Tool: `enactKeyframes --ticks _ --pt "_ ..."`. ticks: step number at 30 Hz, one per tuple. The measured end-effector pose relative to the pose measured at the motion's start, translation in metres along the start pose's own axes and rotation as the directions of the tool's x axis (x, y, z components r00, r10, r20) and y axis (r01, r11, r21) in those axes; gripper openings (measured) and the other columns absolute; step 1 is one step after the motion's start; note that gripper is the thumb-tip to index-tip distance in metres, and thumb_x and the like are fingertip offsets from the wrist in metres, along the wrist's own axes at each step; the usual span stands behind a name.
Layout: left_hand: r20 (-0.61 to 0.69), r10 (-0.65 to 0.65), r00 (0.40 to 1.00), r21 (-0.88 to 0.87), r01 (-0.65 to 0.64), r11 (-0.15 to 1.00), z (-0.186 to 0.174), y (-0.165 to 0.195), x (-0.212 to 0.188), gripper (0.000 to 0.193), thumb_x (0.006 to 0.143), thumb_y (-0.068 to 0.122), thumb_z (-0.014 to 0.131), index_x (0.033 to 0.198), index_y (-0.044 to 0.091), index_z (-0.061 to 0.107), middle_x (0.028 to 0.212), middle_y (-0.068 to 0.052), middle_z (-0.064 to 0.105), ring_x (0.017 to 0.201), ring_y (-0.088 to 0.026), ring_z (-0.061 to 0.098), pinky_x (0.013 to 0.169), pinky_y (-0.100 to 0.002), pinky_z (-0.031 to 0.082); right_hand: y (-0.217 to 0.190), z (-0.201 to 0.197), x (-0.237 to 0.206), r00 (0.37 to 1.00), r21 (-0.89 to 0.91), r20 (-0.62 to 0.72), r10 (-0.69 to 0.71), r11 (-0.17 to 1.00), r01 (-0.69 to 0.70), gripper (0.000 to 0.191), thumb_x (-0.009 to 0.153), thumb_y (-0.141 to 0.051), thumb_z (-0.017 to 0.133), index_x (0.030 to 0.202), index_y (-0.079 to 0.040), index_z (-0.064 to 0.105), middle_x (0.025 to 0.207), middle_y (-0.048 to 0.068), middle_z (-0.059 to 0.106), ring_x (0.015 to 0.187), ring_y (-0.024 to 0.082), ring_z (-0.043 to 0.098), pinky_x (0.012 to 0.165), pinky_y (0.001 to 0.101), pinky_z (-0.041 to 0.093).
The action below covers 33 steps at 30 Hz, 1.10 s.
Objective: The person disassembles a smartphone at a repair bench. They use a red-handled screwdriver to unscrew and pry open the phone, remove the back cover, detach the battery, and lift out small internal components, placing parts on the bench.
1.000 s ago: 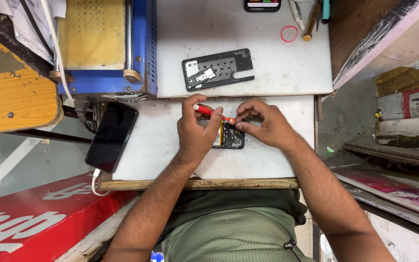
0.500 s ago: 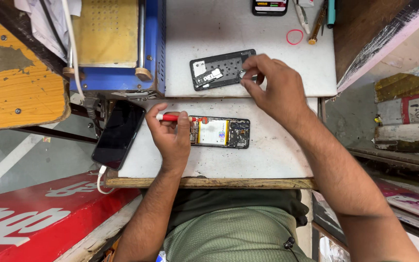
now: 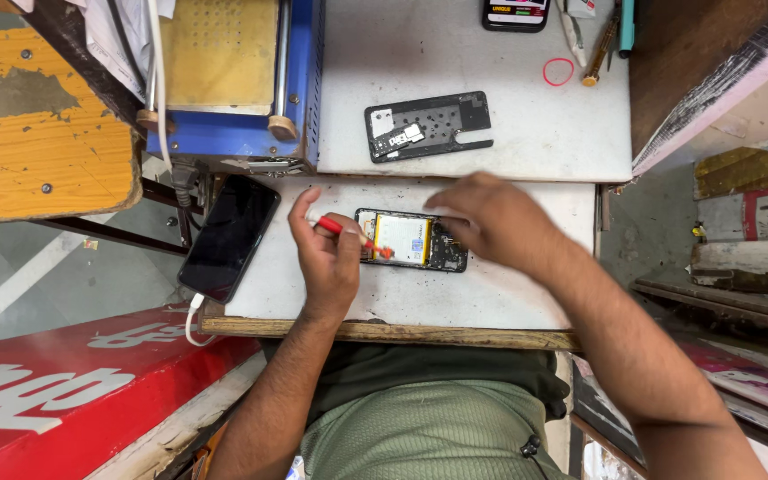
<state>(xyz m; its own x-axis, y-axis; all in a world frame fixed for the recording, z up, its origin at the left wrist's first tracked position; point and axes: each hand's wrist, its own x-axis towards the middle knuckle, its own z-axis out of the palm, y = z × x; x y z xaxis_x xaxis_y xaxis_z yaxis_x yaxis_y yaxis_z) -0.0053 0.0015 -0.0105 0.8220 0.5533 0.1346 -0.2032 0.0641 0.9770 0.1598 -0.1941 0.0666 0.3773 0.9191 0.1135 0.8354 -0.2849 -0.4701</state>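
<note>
Opened phone under both my hands on the white tabletop (image 3: 491,302).

My left hand (image 3: 329,260) has its grip clenched around a red screwdriver (image 3: 353,236), tip over the opened phone (image 3: 409,240). My right hand (image 3: 489,219) rests on the phone's right end; I cannot tell whether its grip holds anything. A black back cover (image 3: 428,126) lies farther up, a dark phone (image 3: 228,236) at left.

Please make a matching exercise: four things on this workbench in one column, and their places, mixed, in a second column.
Things:
1. red screwdriver
2. opened phone
3. black phone
4. pink rubber band

Places:
a. at the bench's left edge, white cable plugged in
b. far right part of the white bench top
c. in the left hand
d. under the right hand

Pairs: 1-c, 2-d, 3-a, 4-b
</note>
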Motion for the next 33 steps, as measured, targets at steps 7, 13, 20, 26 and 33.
enactKeyframes --ticks 7,13,20,26,33 --pt "0.238 -0.016 0.971 0.293 -0.056 0.954 0.006 -0.004 -0.007 0.058 0.101 0.005 0.054 0.153 0.002 0.028 0.088 -0.005 0.066 0.078 -0.012 0.069 0.07 -0.027 0.06 -0.006 0.013 -0.017 0.991 -0.083 0.003 -0.133 0.988 0.132 0.03 0.083 -0.014 0.076 0.113 -0.011 0.072 0.118 0.002 0.074 0.112 0.024 0.065 0.094 0.0406 0.053" --pt "0.233 0.002 0.972 0.331 -0.081 0.94 0.009 -0.001 -0.008 0.055 0.103 0.006 0.056 0.152 0.002 0.033 0.088 -0.006 0.065 0.079 -0.012 0.069 0.072 -0.027 0.06 -0.009 0.016 -0.001 0.994 -0.101 0.083 -0.074 0.991 0.083 0.018 0.086 -0.015 0.075 0.104 -0.011 0.07 0.107 0.004 0.071 0.1 0.026 0.065 0.088 0.042 0.055" --pt "0.242 -0.015 0.97 0.362 -0.076 0.929 0.008 -0.002 -0.007 0.056 0.101 0.005 0.057 0.151 0.003 0.033 0.088 -0.005 0.065 0.078 -0.011 0.068 0.072 -0.027 0.06 -0.011 0.008 0.006 0.991 -0.057 0.122 -0.054 0.997 0.061 0.019 0.088 -0.015 0.073 0.106 -0.01 0.068 0.103 0.006 0.067 0.098 0.028 0.066 0.086 0.0434 0.055" --pt "0.261 -0.011 0.965 0.383 -0.093 0.919 0.008 -0.003 -0.005 0.056 0.101 0.006 0.057 0.151 0.004 0.032 0.086 -0.005 0.064 0.077 -0.011 0.069 0.07 -0.027 0.06 -0.012 0.002 0.004 0.973 0.047 0.218 0.073 0.995 -0.085 0.023 0.088 -0.015 0.073 0.11 -0.011 0.067 0.108 0.007 0.067 0.101 0.026 0.068 0.086 0.041 0.058" --pt "0.255 -0.039 0.966 0.385 -0.064 0.921 0.007 -0.003 -0.006 0.057 0.101 0.006 0.057 0.152 0.004 0.031 0.084 -0.005 0.064 0.075 -0.011 0.068 0.068 -0.027 0.06 0.004 0.0 0.006 0.926 0.303 0.319 0.201 0.904 -0.301 0.024 0.093 -0.011 0.069 0.117 -0.011 0.063 0.108 0.005 0.076 0.103 0.019 0.075 0.094 0.0338 0.061"
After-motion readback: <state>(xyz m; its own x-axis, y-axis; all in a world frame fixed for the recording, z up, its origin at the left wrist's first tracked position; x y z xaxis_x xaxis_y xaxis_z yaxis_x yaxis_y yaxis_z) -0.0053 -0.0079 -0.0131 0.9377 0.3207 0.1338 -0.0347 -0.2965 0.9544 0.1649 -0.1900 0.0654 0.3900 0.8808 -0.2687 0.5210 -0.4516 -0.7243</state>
